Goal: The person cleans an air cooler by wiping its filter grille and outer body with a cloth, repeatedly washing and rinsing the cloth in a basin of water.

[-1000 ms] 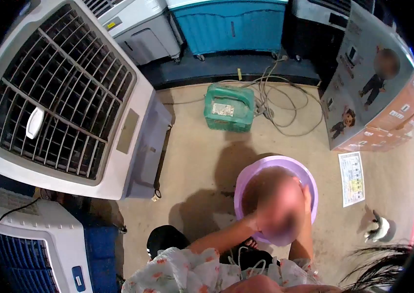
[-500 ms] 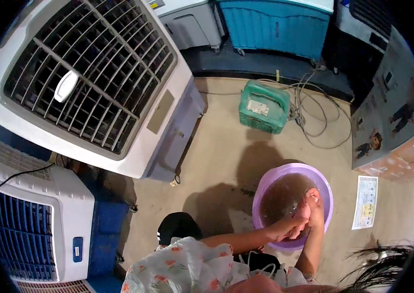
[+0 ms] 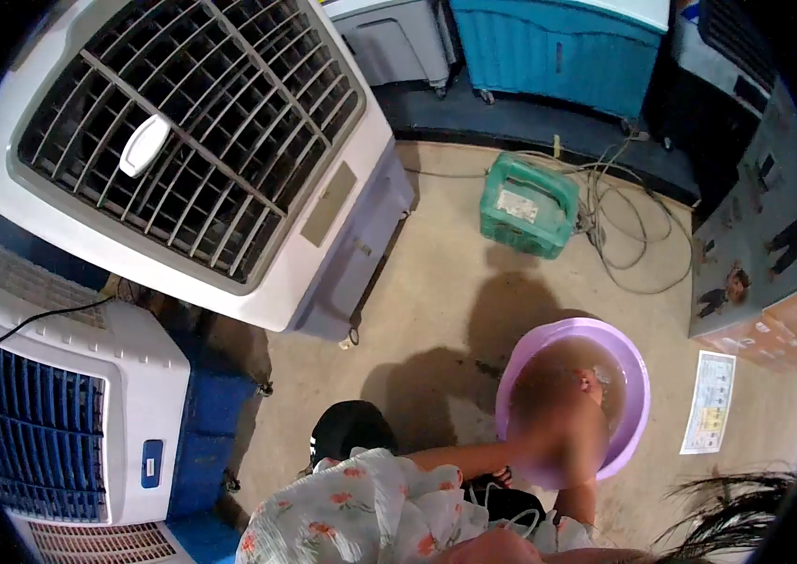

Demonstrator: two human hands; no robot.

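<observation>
A round purple basin (image 3: 641,414) of murky brown water stands on the floor at the lower right. Both of my hands are together over its near part, smeared by blur. My left hand (image 3: 541,434) comes in from the left side, its fingers lost in the smear. From below reaches my right hand (image 3: 586,404), with reddish fingertips or something pink showing near the water. What either hand holds cannot be made out. A white floral cloth (image 3: 361,503) covers my lap, beside a black rounded object (image 3: 353,430).
Large air coolers (image 3: 323,207) stand at the left, one (image 3: 140,432) with blue louvres. A green plastic unit (image 3: 528,209) and coiled cable (image 3: 643,230) lie beyond the basin. A printed sheet (image 3: 709,404) and a carton (image 3: 756,254) are at the right. A teal tub (image 3: 558,61) stands behind.
The view has shifted, so the surroundings appear slightly farther right. My hands were sharp and clasped over the basin; now they are blurred and lower against it.
</observation>
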